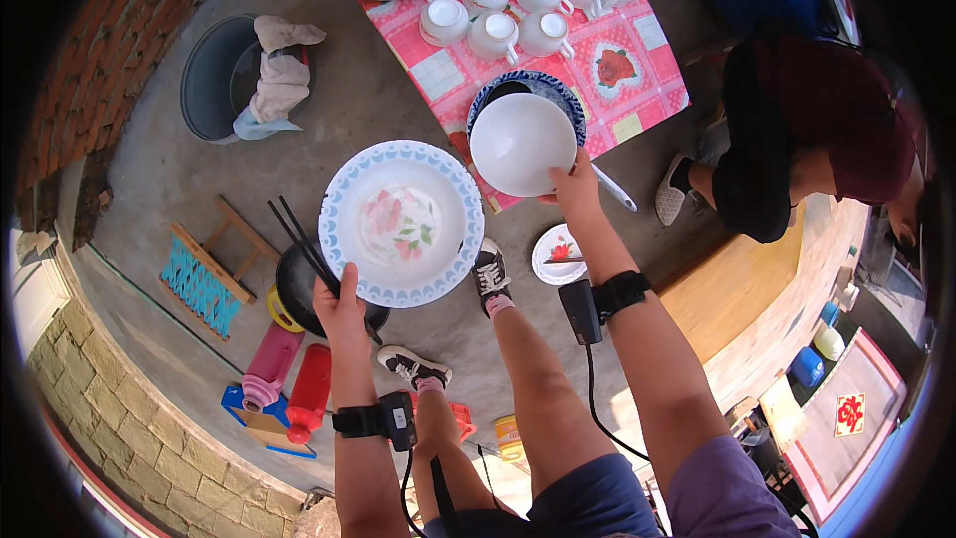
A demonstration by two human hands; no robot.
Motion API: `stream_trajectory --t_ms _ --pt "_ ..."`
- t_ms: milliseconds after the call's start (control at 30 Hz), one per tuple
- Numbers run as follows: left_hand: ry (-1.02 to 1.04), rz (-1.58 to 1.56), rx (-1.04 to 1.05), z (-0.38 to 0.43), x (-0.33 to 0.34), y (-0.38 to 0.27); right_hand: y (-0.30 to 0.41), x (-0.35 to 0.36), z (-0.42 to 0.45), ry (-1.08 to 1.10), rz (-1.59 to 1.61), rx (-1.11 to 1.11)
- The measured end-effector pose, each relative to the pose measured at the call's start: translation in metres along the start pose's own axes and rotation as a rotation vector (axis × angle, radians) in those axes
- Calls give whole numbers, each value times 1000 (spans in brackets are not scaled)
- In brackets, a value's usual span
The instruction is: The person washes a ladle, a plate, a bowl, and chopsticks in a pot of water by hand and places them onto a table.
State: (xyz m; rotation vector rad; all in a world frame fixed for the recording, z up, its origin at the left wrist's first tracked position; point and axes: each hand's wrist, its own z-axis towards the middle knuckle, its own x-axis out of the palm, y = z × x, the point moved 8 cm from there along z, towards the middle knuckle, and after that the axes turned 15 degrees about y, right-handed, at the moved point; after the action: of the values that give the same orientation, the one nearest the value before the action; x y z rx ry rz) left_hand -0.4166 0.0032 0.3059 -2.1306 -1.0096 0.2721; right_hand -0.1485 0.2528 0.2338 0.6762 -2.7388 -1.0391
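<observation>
My left hand (345, 314) holds an enamel plate (403, 224) with a blue rim pattern and pink flowers, together with a pair of black chopsticks (302, 239). My right hand (573, 183) grips a plain white bowl (523, 146) by its lower right edge. Behind that bowl, a blue-and-white patterned bowl (556, 82) sits near the corner of the table, with something dark partly showing in it. A spoon handle (615, 188) sticks out below it. Several white cups (544, 33) stand upside down on the pink tablecloth (635, 108).
A grey bucket (202, 82) with cloths on its rim, a folding stool (213, 261), a black pan (299, 291) and vacuum flasks (308, 388) stand at left. A small floral plate (549, 269) lies below the table. Another person (814, 119) bends at right.
</observation>
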Motion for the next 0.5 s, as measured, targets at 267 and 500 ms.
stream_trajectory --t_ms 267,500 --pt "20 -150 63 0 15 9 3 -5 13 -92 -255 -87" --pt "-33 -162 79 1 24 15 36 -14 -3 -144 -834 -2"
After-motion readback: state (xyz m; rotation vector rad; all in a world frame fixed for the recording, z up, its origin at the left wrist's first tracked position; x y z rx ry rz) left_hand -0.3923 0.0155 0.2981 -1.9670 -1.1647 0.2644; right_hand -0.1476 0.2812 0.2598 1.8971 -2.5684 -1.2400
